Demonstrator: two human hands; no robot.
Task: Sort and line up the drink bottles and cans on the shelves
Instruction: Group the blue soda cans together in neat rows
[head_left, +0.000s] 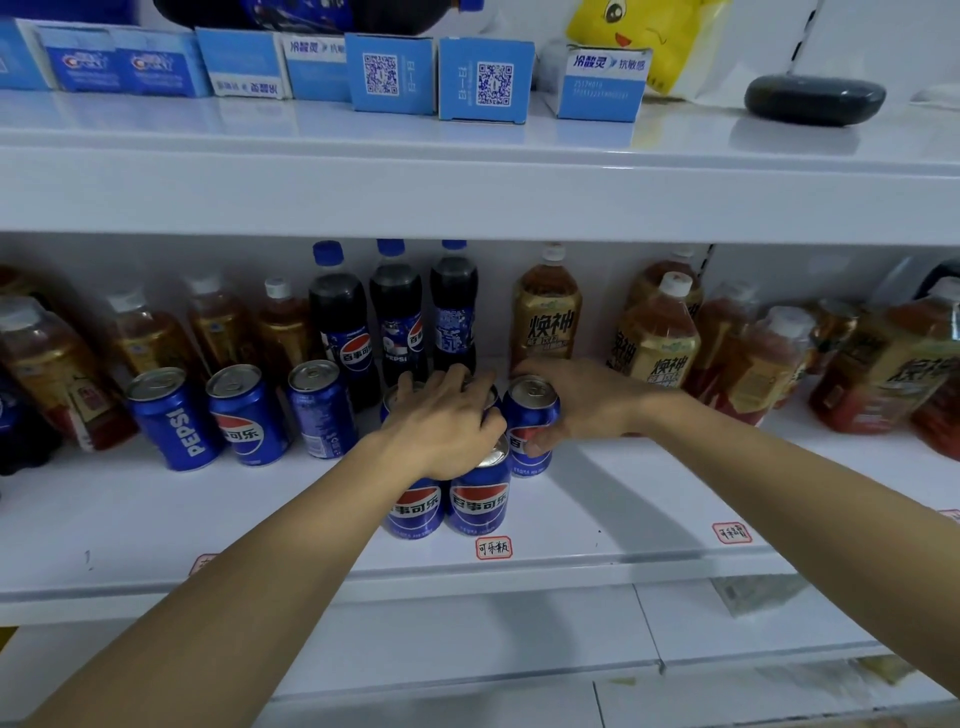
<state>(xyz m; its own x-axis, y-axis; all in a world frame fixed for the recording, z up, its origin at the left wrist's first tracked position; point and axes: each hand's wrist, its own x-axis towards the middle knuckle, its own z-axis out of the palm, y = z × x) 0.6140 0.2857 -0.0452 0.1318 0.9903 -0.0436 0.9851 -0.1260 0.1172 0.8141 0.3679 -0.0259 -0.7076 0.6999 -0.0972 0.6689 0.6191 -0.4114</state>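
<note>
Head view: your right hand (582, 402) grips the upright Pepsi can (530, 423) mid-shelf; your left hand (447, 421) rests fingers-spread atop the can cluster (447, 506) just left (nearer, touching).

On the middle shelf (623, 499), cans (470, 499) stand in front of cola bottles (395, 312); tea bottles (660, 338) stand right; boxes (483, 78) sit on the shelf above.
</note>
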